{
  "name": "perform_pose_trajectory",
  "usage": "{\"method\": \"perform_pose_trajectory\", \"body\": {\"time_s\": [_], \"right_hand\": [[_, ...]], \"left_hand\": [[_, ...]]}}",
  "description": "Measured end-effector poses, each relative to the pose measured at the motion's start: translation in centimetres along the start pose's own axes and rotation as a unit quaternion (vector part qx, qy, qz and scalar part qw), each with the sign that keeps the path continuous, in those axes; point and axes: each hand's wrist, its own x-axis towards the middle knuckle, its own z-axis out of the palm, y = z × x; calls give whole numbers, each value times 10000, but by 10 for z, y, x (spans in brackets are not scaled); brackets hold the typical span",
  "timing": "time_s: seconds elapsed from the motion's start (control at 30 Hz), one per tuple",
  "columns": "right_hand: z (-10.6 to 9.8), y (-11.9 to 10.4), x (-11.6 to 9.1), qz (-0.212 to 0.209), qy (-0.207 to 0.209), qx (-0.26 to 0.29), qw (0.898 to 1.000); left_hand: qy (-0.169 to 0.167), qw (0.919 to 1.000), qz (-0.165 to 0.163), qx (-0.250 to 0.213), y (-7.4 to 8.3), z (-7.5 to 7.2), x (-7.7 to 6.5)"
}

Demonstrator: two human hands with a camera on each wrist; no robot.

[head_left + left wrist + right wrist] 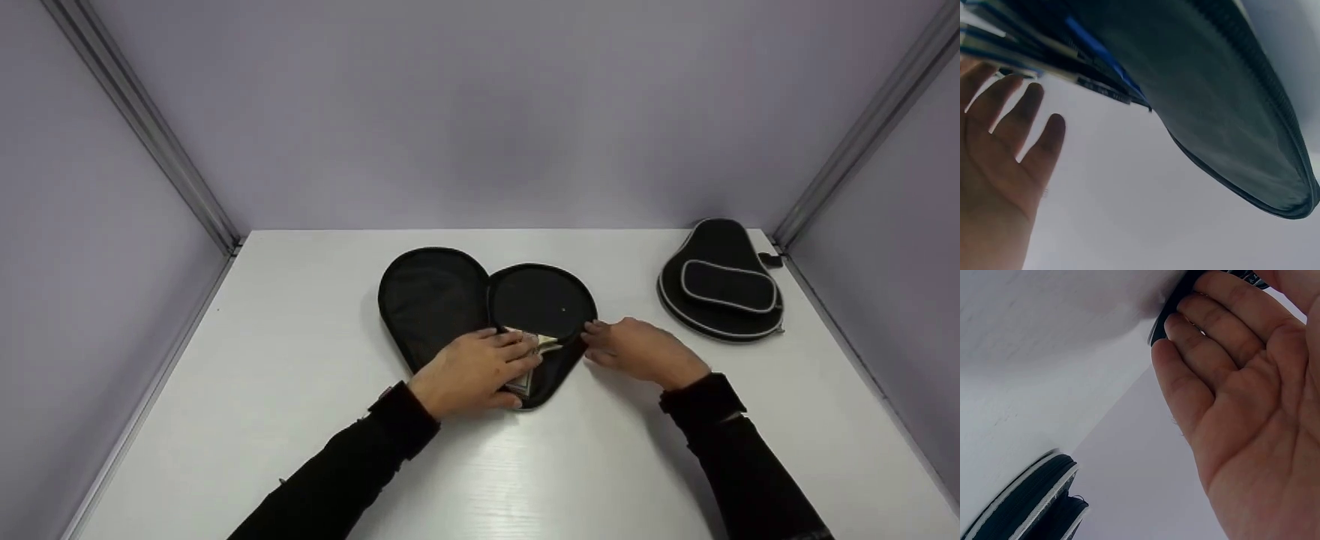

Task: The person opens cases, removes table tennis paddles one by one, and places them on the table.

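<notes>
The open case (431, 300) lies mid-way across the table (300, 450), a closed case (724, 285) toward its three o'clock. A paddle (529, 300) occupies the right half, handle (519, 388) toward six o'clock; the left hand (476, 371) rests there, fingers spread. The right hand (641, 349) meets the rim (591, 294) at three o'clock; from here, I cannot tell whether it pinches. Paddle: probably light, stiff; grasp handle. Case: likely soft; hold by rim.
</notes>
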Motion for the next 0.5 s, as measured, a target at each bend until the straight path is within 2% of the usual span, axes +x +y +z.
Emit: {"method": "perform_pose_trajectory", "body": {"time_s": [0.17, 0.3, 0.5], "right_hand": [[2, 1, 2, 12, -32, 18, 10000], [2, 1, 2, 23, -32, 131, 9999], [2, 1, 2, 15, -43, 60, 10000]], "left_hand": [[53, 9971, 522, 553, 2, 3, 3], [33, 9931, 856, 800, 1, 1, 6], [258, 9798, 1366, 1440, -1, 2, 14]]}}
